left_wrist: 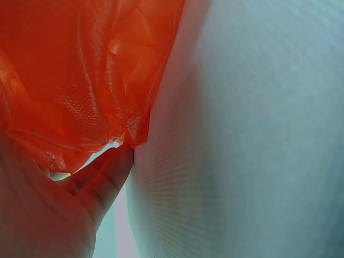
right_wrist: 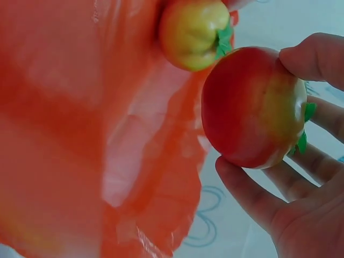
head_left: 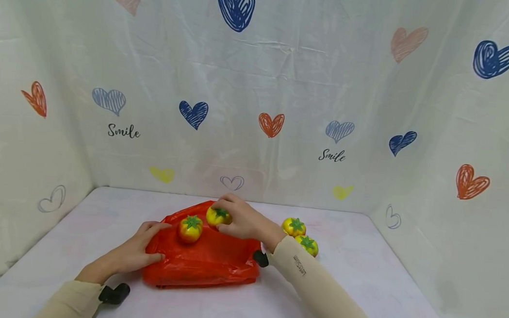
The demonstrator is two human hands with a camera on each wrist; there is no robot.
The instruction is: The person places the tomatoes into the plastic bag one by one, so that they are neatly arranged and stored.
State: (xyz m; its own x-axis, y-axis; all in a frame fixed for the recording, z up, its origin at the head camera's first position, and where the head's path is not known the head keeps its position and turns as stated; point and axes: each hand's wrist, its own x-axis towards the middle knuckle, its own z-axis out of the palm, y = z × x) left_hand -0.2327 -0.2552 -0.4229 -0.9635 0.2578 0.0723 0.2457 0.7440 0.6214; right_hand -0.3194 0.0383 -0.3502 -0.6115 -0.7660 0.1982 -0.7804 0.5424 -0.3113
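Note:
A red plastic bag point(head_left: 218, 251) lies on its side on the table. My left hand point(head_left: 130, 252) holds its left edge, fingers at the far part and thumb near the front; in the left wrist view the red plastic point(left_wrist: 80, 70) meets the fingertips. Over the bag's back edge my right hand point(head_left: 244, 220) grips a red-and-yellow tomato point(right_wrist: 252, 110) with a green leafy top, thumb and fingertips round its sides. A second tomato point(head_left: 190, 229) rests on the bag between the two hands. Two more tomatoes, one in back point(head_left: 294, 226) and one in front point(head_left: 307, 245), sit beyond the right forearm.
The white table point(head_left: 343, 281) reaches a hanging white curtain point(head_left: 280, 170) printed with hearts at the back and sides. A black wrist piece point(head_left: 115, 294) sits at the left cuff, another point(head_left: 260, 258) at the right. The right sleeve point(head_left: 317, 284) partly covers the tomatoes on the right.

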